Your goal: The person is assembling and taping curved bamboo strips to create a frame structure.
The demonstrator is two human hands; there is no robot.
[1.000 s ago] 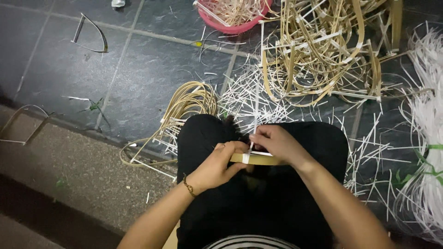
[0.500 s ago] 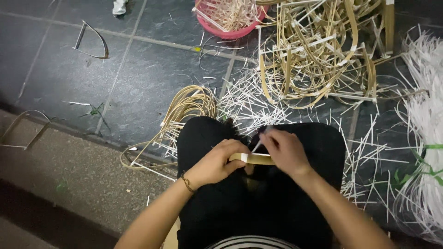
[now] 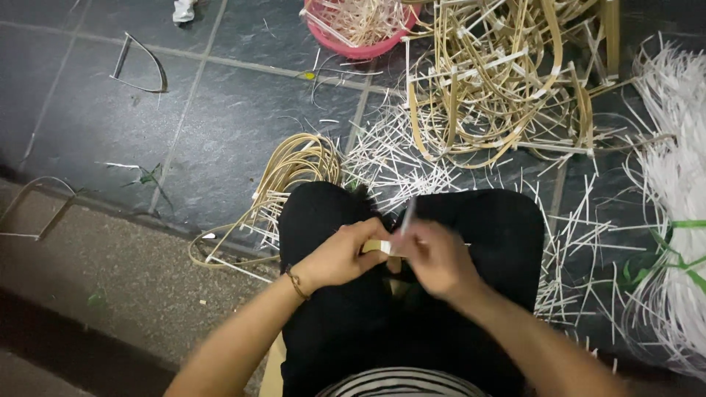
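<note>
Both hands meet over my lap, above black trousers. My left hand, with a thin bracelet at the wrist, grips a short flat bamboo strip. My right hand pinches a narrow white strip that stands up from the bamboo piece; the hand is blurred by motion. The far end of the bamboo strip is hidden under my right hand.
A heap of bent bamboo frames lies ahead, a pink basin of strips behind it. Coiled cane loops lie left of my knee. White strip scraps litter the tiles; a white strip bundle lies at right.
My right hand has slid left along the bamboo strip toward my left hand, covering most of it. The white strip now sticks up between the hands.
</note>
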